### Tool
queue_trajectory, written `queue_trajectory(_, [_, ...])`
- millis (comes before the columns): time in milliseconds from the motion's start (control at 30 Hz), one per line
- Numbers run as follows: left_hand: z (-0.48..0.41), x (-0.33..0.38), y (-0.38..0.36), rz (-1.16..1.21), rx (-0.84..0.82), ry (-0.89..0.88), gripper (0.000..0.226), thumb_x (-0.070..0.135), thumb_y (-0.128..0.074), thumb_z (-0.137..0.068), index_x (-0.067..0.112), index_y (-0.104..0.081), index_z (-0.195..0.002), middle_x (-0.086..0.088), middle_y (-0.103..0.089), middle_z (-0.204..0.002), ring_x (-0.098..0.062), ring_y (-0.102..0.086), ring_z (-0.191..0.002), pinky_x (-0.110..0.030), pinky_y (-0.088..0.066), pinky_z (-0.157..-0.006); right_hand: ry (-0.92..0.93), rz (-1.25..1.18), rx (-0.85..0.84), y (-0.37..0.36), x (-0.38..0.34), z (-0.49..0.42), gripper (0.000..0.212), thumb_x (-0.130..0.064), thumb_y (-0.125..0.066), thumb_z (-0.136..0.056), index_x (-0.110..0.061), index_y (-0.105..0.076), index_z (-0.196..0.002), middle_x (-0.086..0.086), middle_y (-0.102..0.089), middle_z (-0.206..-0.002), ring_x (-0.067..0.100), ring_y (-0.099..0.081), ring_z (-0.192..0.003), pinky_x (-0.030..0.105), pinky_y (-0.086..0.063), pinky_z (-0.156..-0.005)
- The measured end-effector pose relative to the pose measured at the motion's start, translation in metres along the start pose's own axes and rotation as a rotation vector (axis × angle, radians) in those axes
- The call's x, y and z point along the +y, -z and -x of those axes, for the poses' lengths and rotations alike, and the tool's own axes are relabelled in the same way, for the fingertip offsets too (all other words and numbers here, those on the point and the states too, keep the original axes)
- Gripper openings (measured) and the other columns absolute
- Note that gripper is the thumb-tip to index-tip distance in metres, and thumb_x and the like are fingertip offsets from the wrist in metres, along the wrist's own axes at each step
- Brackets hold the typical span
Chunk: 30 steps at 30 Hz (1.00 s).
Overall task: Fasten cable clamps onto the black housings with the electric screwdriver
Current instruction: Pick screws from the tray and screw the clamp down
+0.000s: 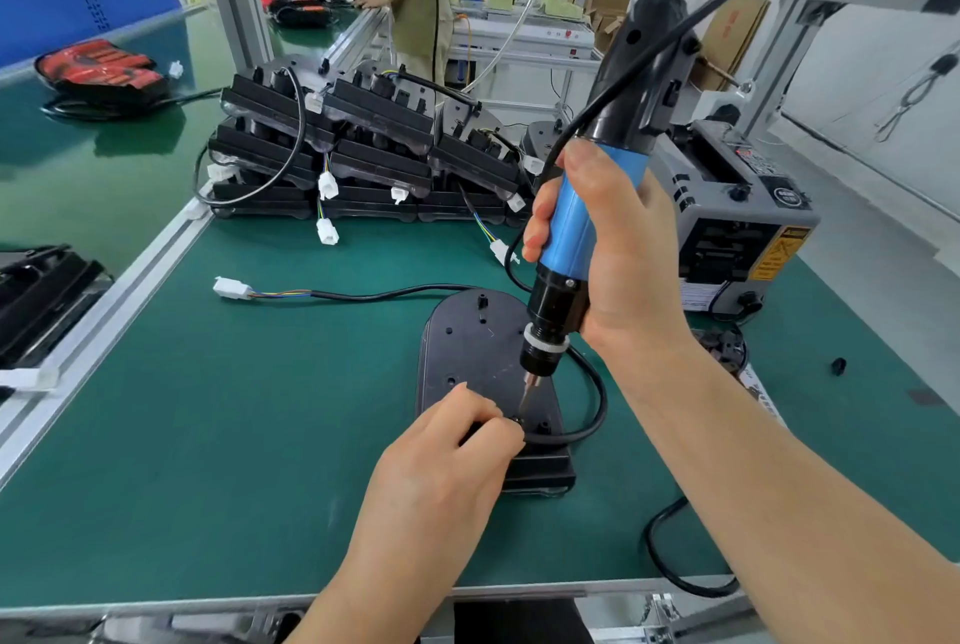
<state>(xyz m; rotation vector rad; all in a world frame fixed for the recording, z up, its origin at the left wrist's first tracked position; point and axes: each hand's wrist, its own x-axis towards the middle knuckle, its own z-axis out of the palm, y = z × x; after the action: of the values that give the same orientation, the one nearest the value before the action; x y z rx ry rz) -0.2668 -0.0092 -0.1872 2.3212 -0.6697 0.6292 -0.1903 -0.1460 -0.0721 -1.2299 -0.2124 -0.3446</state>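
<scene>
Two bare hands at work over a green tabletop (pixel 260 409). Nearest, the left hand (pixel 447 456), fingers curled, pinching a small cable clamp (pixel 518 421), mostly hidden by the fingertips, down onto the near end of a black housing (pixel 467 347) lying flat at mid-tabletop. Right beside those fingertips, the bit of the electric screwdriver (pixel 582 222), body nearly upright with a slight tilt, tip down at the clamp. Around the blue grip, the right hand (pixel 618 253), fingers and thumb wrapped tight. From under the clamp, a black cable (pixel 597 399) looping out to the right of the housing. Past the housing's far end, cable running left to a white connector (pixel 231 288) on the mat. Farther back, a stack of more black housings (pixel 363 160) with dangling white plugs, along the rear edge. Right of these, a grey tape dispenser (pixel 737 206). Near the right edge, one small black part (pixel 838 366) alone. Beyond the rail at left, a red and black unit (pixel 98 69) on a green belt; at the far bench, a person (pixel 415 4) standing.
</scene>
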Motion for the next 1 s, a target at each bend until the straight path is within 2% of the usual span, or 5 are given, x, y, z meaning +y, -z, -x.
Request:
queue_trajectory(200, [-0.001, 0.002, 0.002, 0.025, -0.009, 0.009, 0.028, -0.006, -0.081, -0.066, 0.013, -0.066, -0.079, 0.005, -0.053, -0.089, -0.022, -0.064, -0.078, -0.035, -0.057, -0.063, -0.039, -0.037, 0.051, 0.003, 0.000, -0.001, 0.028, -0.027, -0.065, -0.082, -0.005, -0.055, -0.096, 0.004, -0.057, -0.064, 0.017, -0.053, -0.050, 0.028, -0.047, -0.051])
queue_trajectory(333, [0.000, 0.001, 0.001, 0.018, 0.005, -0.015, 0.028, -0.006, -0.083, -0.064, 0.012, -0.068, -0.079, 0.002, -0.058, -0.087, -0.021, -0.066, -0.083, -0.033, -0.058, -0.077, -0.055, -0.020, 0.112, 0.005, 0.001, -0.001, 0.021, -0.027, -0.066, -0.080, -0.010, -0.055, -0.088, 0.003, -0.057, -0.063, 0.017, -0.053, -0.049, 0.027, -0.048, -0.051])
queue_trajectory(467, [0.000, 0.000, 0.001, 0.017, 0.000, -0.007, 0.030, -0.008, -0.081, -0.064, 0.012, -0.067, -0.081, 0.003, -0.055, -0.087, -0.023, -0.064, -0.076, -0.036, -0.058, -0.070, 0.011, 0.058, 0.071, -0.005, 0.003, 0.004, 0.013, -0.027, -0.066, -0.082, -0.018, -0.056, -0.080, 0.003, -0.058, -0.063, 0.017, -0.054, -0.048, 0.029, -0.047, -0.050])
queue_trajectory(733, [0.000, 0.001, 0.001, 0.013, 0.003, 0.005, 0.027, -0.009, -0.079, -0.066, 0.009, -0.065, -0.081, 0.001, -0.054, -0.086, -0.025, -0.061, -0.073, -0.037, -0.057, -0.075, 0.060, 0.134, -0.015, -0.017, 0.002, 0.009, 0.013, -0.032, -0.067, -0.080, -0.033, -0.060, -0.070, 0.001, -0.059, -0.062, 0.017, -0.054, -0.047, 0.027, -0.047, -0.050])
queue_trajectory(1000, [-0.002, 0.003, 0.004, 0.023, 0.020, -0.006, 0.017, -0.003, -0.076, -0.073, 0.011, -0.068, -0.077, 0.002, -0.058, -0.080, -0.020, -0.062, -0.070, -0.031, -0.056, -0.073, 0.049, 0.096, 0.078, 0.001, -0.018, 0.002, 0.019, -0.028, -0.067, -0.083, -0.017, -0.055, -0.091, 0.001, -0.061, -0.065, 0.016, -0.057, -0.052, 0.028, -0.051, -0.053])
